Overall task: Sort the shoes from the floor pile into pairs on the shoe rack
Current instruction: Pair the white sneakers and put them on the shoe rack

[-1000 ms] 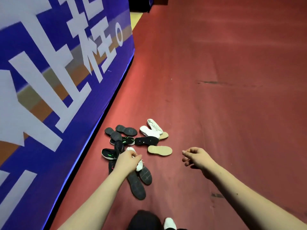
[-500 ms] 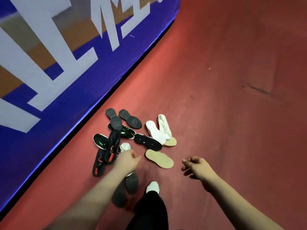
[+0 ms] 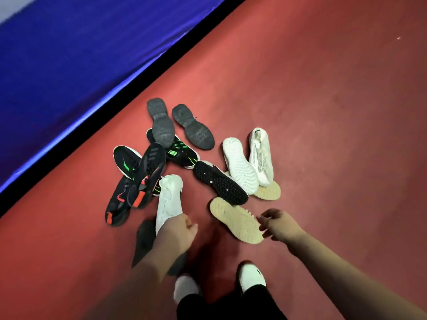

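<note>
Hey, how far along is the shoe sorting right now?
Barely started. Done: nothing visible; no rack is in view, and the shoes lie jumbled on the red floor. In hand: the left hand grips a white shoe by its heel end, while the right hand, loosely curled and empty, reaches toward the tan-soled shoe. Left: every pair, including the green-striped black shoe.

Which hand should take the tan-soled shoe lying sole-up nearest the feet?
Right. The right hand holds nothing and sits just beside the tan-soled shoe, fingers loosely curled towards it. The left hand is busy gripping the white shoe.
</note>
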A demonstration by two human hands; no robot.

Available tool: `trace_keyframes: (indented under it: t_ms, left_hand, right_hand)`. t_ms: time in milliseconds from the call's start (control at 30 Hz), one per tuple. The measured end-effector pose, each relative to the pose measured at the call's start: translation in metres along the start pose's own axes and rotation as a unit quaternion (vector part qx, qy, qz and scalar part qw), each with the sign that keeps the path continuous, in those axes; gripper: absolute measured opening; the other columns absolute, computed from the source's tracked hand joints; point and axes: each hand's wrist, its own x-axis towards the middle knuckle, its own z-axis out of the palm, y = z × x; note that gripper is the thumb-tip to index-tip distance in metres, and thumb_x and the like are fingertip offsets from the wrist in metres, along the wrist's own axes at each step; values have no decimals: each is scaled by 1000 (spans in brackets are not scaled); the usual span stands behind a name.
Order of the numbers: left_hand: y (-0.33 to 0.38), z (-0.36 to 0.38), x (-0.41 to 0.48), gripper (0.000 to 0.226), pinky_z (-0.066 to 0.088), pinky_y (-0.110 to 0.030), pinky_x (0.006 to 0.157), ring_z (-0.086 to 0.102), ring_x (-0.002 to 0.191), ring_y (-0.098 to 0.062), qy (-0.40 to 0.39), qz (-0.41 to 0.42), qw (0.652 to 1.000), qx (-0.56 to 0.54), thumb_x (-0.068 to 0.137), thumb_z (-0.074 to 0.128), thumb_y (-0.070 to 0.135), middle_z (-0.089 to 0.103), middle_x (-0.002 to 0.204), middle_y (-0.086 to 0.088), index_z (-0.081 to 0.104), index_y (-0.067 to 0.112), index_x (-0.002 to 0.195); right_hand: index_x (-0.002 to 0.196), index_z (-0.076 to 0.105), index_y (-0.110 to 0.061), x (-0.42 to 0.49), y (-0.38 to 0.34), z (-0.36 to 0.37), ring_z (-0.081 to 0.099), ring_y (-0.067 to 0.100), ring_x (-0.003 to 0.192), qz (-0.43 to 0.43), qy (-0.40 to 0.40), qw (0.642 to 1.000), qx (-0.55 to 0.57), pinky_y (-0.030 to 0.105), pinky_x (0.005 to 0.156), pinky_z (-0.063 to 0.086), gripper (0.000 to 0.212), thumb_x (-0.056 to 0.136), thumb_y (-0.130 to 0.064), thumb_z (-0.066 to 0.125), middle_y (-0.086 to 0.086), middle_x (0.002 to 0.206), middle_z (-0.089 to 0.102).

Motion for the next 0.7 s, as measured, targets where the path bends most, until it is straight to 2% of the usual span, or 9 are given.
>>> trace_keyframes:
  t_ms: [67,167,233,333,400,500,600,667,700]
  left_hand:
    - [-13,30,20,23,44,-25,79,63,97,-24,-10,-9,1000,-14,89,57,33,69,98,-9,65,11,93]
    - [-25,73,65,16,46,-25,80,64,93,-24,-20,-16,999,-37,87,58,34,70,93,-7,56,19,80]
    - [-28,93,99,16,49,-28,83,65,92,-25,-5,-3,999,-52,85,58,36,71,90,-7,56,22,78]
    - [-27,115,145,19,49,-29,82,64,94,-24,15,14,998,-56,85,57,37,70,93,-4,63,18,87]
    - [-28,115,178,23,49,-29,83,64,96,-25,36,41,997,-54,86,56,37,70,96,-4,64,16,90]
    - [-30,95,224,27,48,-32,86,62,101,-28,70,59,995,-26,87,55,33,69,103,-10,64,9,97]
    - [-33,69,255,35,44,-33,90,58,111,-31,119,72,990,-7,90,52,32,66,114,-15,62,4,108]
    - [-38,61,264,31,47,-34,88,63,104,-32,119,81,989,-30,90,52,30,69,105,-18,65,4,100]
    - [-42,60,264,27,51,-34,85,67,93,-32,108,88,989,-43,90,52,29,70,91,-18,65,5,88]
  right_hand:
    - [98,63,-10,39,9,15,60,17,64,-7,1,999,-33,26,60,44,21,89,-29,60,4,80,66]
    - [116,59,-13,100,16,35,63,22,90,-55,28,989,-131,29,78,48,36,86,-31,63,5,103,64]
    - [126,52,-11,141,13,42,60,27,104,-114,74,967,-216,31,87,46,47,85,-32,63,9,118,58]
    - [132,48,-10,193,-5,56,51,33,117,-181,136,925,-305,36,97,41,54,86,-36,60,13,130,50]
    - [126,52,-8,227,-29,68,51,34,115,-230,154,897,-344,34,93,40,50,86,-38,59,14,123,54]
    - [107,61,-5,263,-59,81,59,30,101,-231,99,897,-363,27,75,38,43,85,-42,63,12,98,63]
    - [102,65,-5,290,-73,94,62,28,99,-230,89,881,-403,29,79,45,43,79,-42,67,10,103,69]
    - [94,71,-4,296,-72,98,64,27,92,-238,98,884,-391,30,78,47,37,78,-38,68,13,97,71]
    - [92,72,-4,297,-70,98,65,28,90,-236,103,890,-377,30,78,48,35,78,-37,68,14,94,72]
